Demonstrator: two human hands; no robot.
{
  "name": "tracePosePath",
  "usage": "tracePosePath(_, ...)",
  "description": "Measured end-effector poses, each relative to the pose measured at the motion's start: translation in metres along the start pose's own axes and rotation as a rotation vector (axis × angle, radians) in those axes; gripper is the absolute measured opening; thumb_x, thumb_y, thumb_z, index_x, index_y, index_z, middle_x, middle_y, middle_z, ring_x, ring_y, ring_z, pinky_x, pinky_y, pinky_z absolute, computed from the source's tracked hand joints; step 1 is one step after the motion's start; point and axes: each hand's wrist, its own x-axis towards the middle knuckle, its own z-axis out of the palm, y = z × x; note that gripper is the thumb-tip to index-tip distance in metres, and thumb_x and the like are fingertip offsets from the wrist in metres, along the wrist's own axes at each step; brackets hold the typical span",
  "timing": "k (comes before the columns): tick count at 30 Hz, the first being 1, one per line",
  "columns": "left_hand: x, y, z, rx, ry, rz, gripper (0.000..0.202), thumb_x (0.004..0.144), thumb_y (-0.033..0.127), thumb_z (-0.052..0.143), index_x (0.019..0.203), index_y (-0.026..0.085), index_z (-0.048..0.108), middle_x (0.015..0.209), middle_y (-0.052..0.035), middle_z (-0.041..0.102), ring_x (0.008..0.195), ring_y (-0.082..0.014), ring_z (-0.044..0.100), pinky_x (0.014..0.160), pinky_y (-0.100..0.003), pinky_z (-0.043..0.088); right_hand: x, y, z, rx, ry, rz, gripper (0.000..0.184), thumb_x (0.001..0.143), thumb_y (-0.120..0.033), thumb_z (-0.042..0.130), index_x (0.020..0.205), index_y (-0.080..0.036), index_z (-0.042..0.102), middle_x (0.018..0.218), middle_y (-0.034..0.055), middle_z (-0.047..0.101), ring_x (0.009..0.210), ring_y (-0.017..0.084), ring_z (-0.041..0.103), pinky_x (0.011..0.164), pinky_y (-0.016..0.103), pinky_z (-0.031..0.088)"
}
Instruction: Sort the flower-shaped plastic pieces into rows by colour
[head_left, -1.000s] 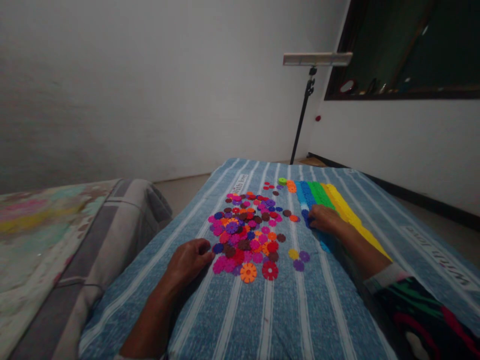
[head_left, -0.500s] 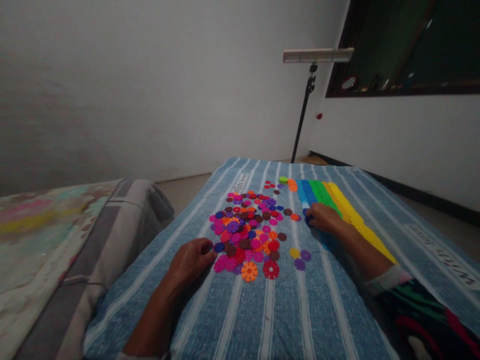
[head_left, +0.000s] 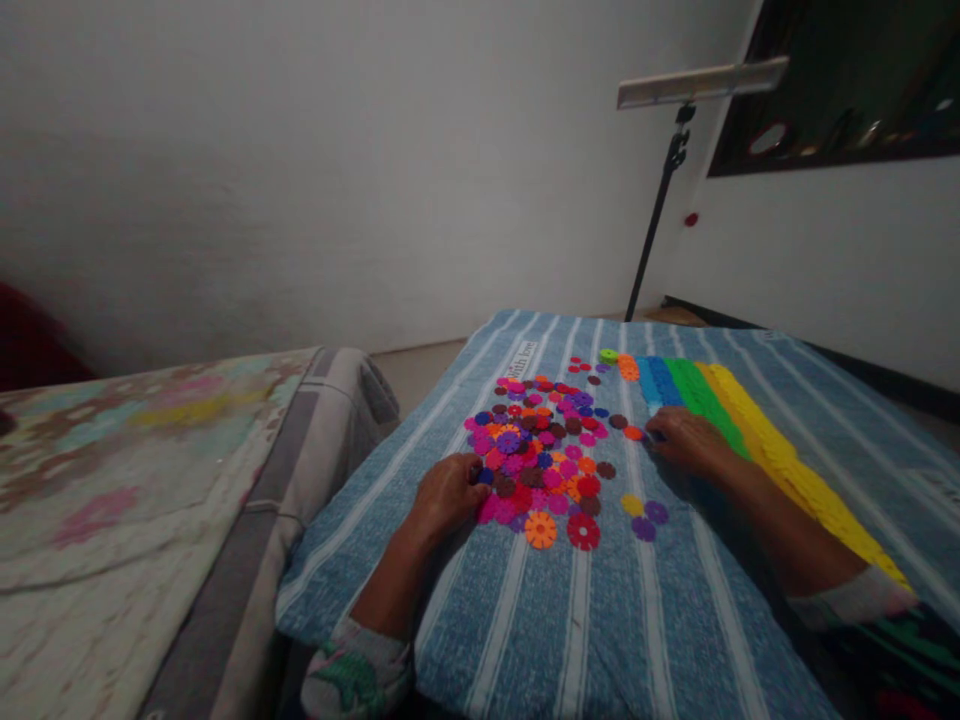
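A loose pile of flower-shaped plastic discs [head_left: 540, 529] in pink, orange, red, purple and brown lies on the striped blue cloth [head_left: 600, 620]. At the pile's left edge, my left hand [head_left: 448, 495] has its thumb and forefinger closed at a dark blue disc [head_left: 486, 477]. My right hand [head_left: 691, 442] is closed, palm down, with a dark blue disc at its fingertips. It rests by the near end of the blue rows, beside overlapping rows of green discs [head_left: 696, 395] and yellow discs [head_left: 795, 465]. Its fingers are partly in shadow.
Two purple discs and a yellow disc [head_left: 633, 504] lie apart, right of the pile. A green disc [head_left: 608, 355] and orange discs [head_left: 628, 368] sit at the far end. Left stands a surface with a flowered cover [head_left: 187, 470]. A lamp stand [head_left: 654, 220] rises behind.
The view has turned left, so everything appears farther right. My left hand has moved in against the dark blue disc at the pile's edge. My right hand stays near the blue rows.
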Motion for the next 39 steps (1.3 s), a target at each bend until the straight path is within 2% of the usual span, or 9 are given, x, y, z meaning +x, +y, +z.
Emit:
tracePosePath(5,0.004,0.000,0.002,0.017,-0.008,0.006,0.015,0.071,0.019,0.060,0.083,0.019,0.068,0.080,-0.0047,0.068,0.077,-0.0199,0.060,0.064,-0.027,0.034,-0.009,-0.032,-0.013,0.103,0.090,-0.092,0.019,0.086,-0.018,0.060,0.102,-0.017,0.070,0.105,0.0132,0.068,0.102,0.027,0.061,0.083,0.032,0.042)
tracePosePath(9,0.008,-0.003,0.001,-0.019,-0.017,-0.009,0.007,0.068,0.018,0.060,0.075,0.018,0.063,0.073,-0.0015,0.063,0.071,-0.0171,0.057,0.061,-0.026,0.033,-0.015,-0.065,-0.019,0.139,0.116,-0.193,0.011,0.086,-0.018,0.060,0.094,-0.018,0.069,0.107,0.0106,0.067,0.104,0.025,0.059,0.087,0.030,0.043)
tracePosePath(14,0.011,-0.002,-0.002,-0.065,0.024,-0.026,0.011,0.063,0.017,0.061,0.069,0.019,0.052,0.066,0.0015,0.057,0.065,-0.0158,0.052,0.058,-0.026,0.031,-0.018,-0.101,-0.016,0.177,0.154,-0.297,0.012,0.089,-0.018,0.056,0.088,-0.018,0.068,0.099,0.0078,0.067,0.098,0.021,0.059,0.085,0.029,0.042)
tracePosePath(18,0.012,-0.002,-0.001,-0.094,0.039,-0.003,0.014,0.063,0.015,0.058,0.067,0.021,0.045,0.062,0.0024,0.053,0.063,-0.0160,0.051,0.057,-0.026,0.030,-0.020,-0.119,-0.011,0.216,0.182,-0.374,0.013,0.091,-0.018,0.054,0.087,-0.016,0.067,0.094,0.0083,0.066,0.091,0.020,0.057,0.080,0.030,0.041)
tracePosePath(22,0.013,-0.006,0.001,-0.093,0.053,0.007,0.013,0.064,0.016,0.059,0.071,0.020,0.049,0.065,0.0012,0.058,0.065,-0.0169,0.055,0.059,-0.026,0.034,-0.023,-0.125,-0.011,0.260,0.167,-0.394,0.011,0.091,-0.019,0.056,0.087,-0.016,0.067,0.093,0.0077,0.066,0.088,0.019,0.057,0.079,0.030,0.040)
tracePosePath(27,0.017,-0.004,0.000,-0.110,0.039,-0.013,0.030,0.069,0.029,0.064,0.097,0.018,0.062,0.072,-0.0013,0.064,0.066,-0.0188,0.058,0.060,-0.027,0.036,-0.025,-0.125,-0.011,0.265,0.143,-0.392,0.012,0.091,-0.018,0.055,0.089,-0.016,0.067,0.095,0.0086,0.066,0.089,0.019,0.057,0.080,0.030,0.040)
tracePosePath(31,0.019,0.003,-0.001,-0.096,-0.005,-0.008,0.018,0.075,0.034,0.060,0.081,0.017,0.063,0.065,-0.0011,0.061,0.063,-0.0177,0.055,0.057,-0.027,0.032,-0.024,-0.126,-0.008,0.278,0.144,-0.394,0.011,0.090,-0.017,0.055,0.089,-0.016,0.066,0.096,0.0085,0.066,0.089,0.019,0.057,0.078,0.030,0.039)
tracePosePath(34,0.020,0.003,0.002,-0.110,-0.007,0.018,0.011,0.070,0.027,0.063,0.070,0.018,0.058,0.061,0.0020,0.055,0.061,-0.0149,0.051,0.058,-0.026,0.031,-0.025,-0.125,-0.006,0.297,0.132,-0.374,0.011,0.089,-0.016,0.055,0.085,-0.015,0.066,0.093,0.0075,0.065,0.087,0.018,0.057,0.077,0.029,0.038)
tracePosePath(39,0.024,-0.008,0.013,-0.227,0.018,0.017,0.016,0.063,0.019,0.065,0.064,0.018,0.049,0.057,0.0056,0.046,0.058,-0.0112,0.043,0.055,-0.024,0.029,-0.026,-0.122,-0.002,0.349,0.131,-0.369,0.011,0.089,-0.019,0.056,0.085,-0.017,0.066,0.093,0.0070,0.066,0.086,0.018,0.057,0.077,0.029,0.038)
